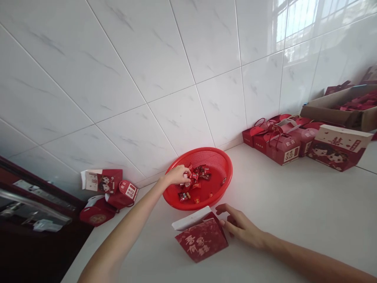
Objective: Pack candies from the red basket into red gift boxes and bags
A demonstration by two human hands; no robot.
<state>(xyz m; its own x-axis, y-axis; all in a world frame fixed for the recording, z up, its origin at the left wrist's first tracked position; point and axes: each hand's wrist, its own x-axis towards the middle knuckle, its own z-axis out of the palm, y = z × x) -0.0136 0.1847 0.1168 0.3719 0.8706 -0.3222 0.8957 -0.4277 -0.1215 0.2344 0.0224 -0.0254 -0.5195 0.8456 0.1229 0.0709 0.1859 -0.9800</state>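
My left hand (179, 175) reaches into a red plastic basket (228, 169), its fingers closed on wrapped candy (186, 181); exactly how many pieces it grips is hidden. More candies (204, 172) in red wrappers lie around the fingertips and on the basket floor. In front of the basket stands a dark red gift box (203, 239) with white Chinese characters, its top open and a pale flap raised. My right hand (238, 226) is at the box's right side, fingers bent and apart, the thumb close to or touching its edge. Nothing shows between those fingers.
Several red and pink gift boxes (277, 137) with handles crowd the right, beside a larger patterned box (338, 149). Behind them is a cardboard carton (347, 112) of red pieces. More boxes (108, 196) sit at the left edge of the white table (282, 208), against a tiled wall (173, 98).
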